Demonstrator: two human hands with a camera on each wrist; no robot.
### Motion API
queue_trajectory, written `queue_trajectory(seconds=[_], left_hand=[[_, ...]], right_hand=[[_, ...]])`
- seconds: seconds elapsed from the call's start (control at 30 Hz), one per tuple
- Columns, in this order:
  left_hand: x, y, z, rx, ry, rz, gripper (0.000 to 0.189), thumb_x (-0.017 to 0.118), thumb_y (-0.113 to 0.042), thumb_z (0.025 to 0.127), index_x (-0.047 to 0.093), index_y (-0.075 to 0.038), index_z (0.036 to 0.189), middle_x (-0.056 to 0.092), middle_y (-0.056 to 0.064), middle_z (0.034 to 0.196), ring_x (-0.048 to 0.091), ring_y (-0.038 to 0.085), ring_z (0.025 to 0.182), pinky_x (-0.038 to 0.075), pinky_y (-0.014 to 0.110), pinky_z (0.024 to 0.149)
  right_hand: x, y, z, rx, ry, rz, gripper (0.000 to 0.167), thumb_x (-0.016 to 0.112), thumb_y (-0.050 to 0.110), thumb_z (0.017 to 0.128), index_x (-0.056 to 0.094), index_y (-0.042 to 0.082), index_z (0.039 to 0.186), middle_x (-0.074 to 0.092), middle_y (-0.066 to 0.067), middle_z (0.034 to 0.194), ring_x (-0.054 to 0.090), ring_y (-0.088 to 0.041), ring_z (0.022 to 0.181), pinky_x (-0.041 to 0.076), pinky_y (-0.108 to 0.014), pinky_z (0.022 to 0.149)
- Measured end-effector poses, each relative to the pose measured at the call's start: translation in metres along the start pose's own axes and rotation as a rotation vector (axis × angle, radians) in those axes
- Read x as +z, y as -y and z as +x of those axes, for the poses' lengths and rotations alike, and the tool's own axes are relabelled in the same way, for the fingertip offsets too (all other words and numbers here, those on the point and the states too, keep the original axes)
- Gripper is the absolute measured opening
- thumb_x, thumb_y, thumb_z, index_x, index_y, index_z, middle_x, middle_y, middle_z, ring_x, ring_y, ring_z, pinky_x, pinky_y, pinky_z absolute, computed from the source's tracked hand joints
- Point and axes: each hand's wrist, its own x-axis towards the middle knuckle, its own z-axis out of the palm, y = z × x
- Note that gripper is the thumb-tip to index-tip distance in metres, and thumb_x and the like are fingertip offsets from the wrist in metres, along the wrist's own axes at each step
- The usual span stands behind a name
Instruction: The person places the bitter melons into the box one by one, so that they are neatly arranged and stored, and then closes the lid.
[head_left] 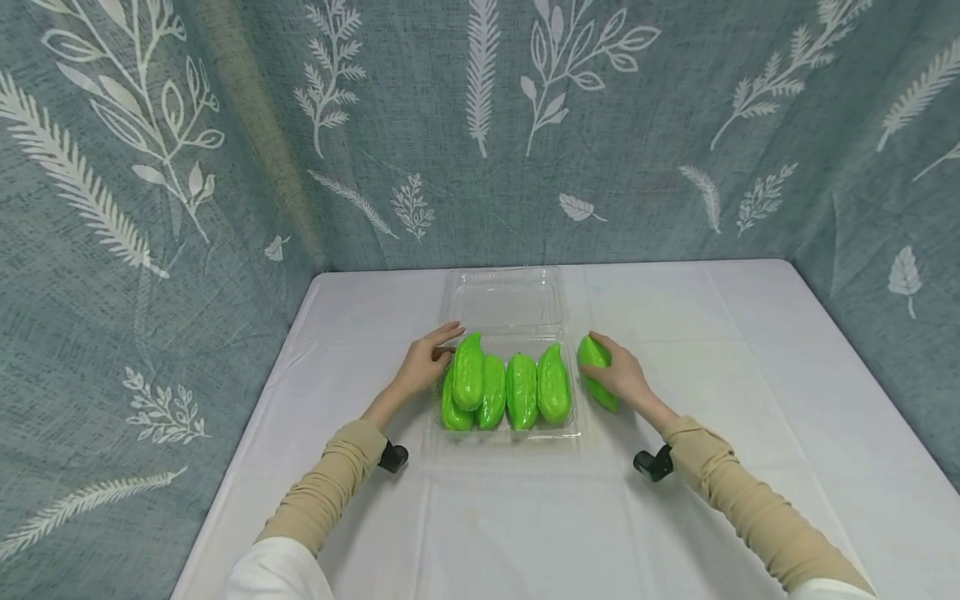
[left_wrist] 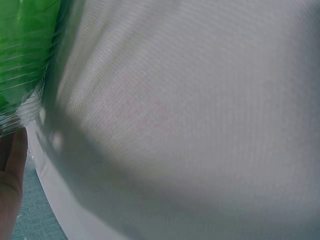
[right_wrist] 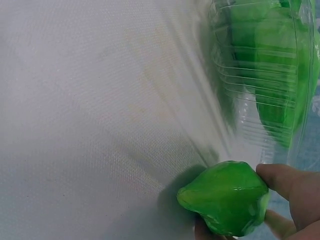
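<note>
Beside the right wall of a clear plastic clamshell box (head_left: 504, 435), my right hand (head_left: 624, 375) grips a glossy green fruit (head_left: 597, 385), long and tapered like a green papaya. The right wrist view shows thumb and fingers around this fruit (right_wrist: 225, 197), close over the white cloth. My left hand (head_left: 424, 362) is at the box's left side, its fingers reaching along the wall; in the left wrist view a finger (left_wrist: 16, 155) is right at the ribbed plastic. Several similar green fruits (head_left: 522, 392) lie in the box, one (head_left: 468, 372) on top of others at the left.
The box's lid (head_left: 506, 300) lies folded back toward the far edge of the white-covered table (head_left: 525, 517). A patterned blue-green curtain (head_left: 450, 200) hangs behind and on both sides. Black wrist devices (head_left: 393, 457) sit under both sleeves.
</note>
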Motion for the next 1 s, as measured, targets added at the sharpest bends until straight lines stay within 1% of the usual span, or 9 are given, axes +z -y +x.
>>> queue_trajectory(seconds=[0.2,0.43,0.67,0.83,1.0], left_hand=[[0.0,0.0,0.0,-0.005,0.003,0.005,0.047,0.046,0.013,0.089,0.05,0.003,0.134,0.039,0.022,0.147,0.058,0.037,0.116,0.052,0.041,0.096],[0.0,-0.001,-0.001,-0.002,0.006,0.004,0.046,0.046,0.012,0.089,0.05,0.003,0.135,0.038,0.023,0.147,0.058,0.037,0.116,0.052,0.04,0.095],[0.0,0.0,-0.001,0.008,0.004,-0.002,0.046,0.046,0.013,0.089,0.049,0.004,0.135,0.038,0.023,0.147,0.057,0.038,0.117,0.052,0.041,0.095],[0.0,-0.001,0.0,0.011,0.004,-0.009,0.047,0.046,0.013,0.089,0.05,0.004,0.134,0.039,0.023,0.147,0.057,0.038,0.117,0.052,0.041,0.094],[0.0,-0.002,0.0,0.004,-0.002,-0.004,0.047,0.046,0.013,0.088,0.051,0.003,0.134,0.039,0.023,0.147,0.056,0.037,0.12,0.052,0.042,0.095]], right_hand=[[0.0,0.0,-0.001,-0.003,-0.004,0.0,0.066,0.058,0.021,0.091,0.028,0.003,0.148,0.042,-0.03,0.139,0.05,-0.043,0.119,0.048,-0.054,0.096],[-0.006,0.003,-0.003,0.02,0.002,0.026,0.067,0.057,0.021,0.092,0.025,0.004,0.149,0.037,-0.029,0.144,0.045,-0.044,0.125,0.044,-0.055,0.1],[-0.022,0.007,-0.005,-0.007,-0.03,0.044,0.066,0.055,0.018,0.093,0.024,0.003,0.149,0.036,-0.029,0.144,0.044,-0.044,0.125,0.044,-0.055,0.1],[-0.035,0.011,-0.005,-0.001,-0.053,0.064,0.066,0.056,0.019,0.094,0.024,0.004,0.15,0.034,-0.028,0.146,0.041,-0.044,0.128,0.041,-0.055,0.103],[-0.047,0.017,-0.005,-0.001,-0.071,0.094,0.066,0.055,0.019,0.093,0.023,0.004,0.15,0.034,-0.028,0.146,0.04,-0.044,0.129,0.041,-0.055,0.103]])
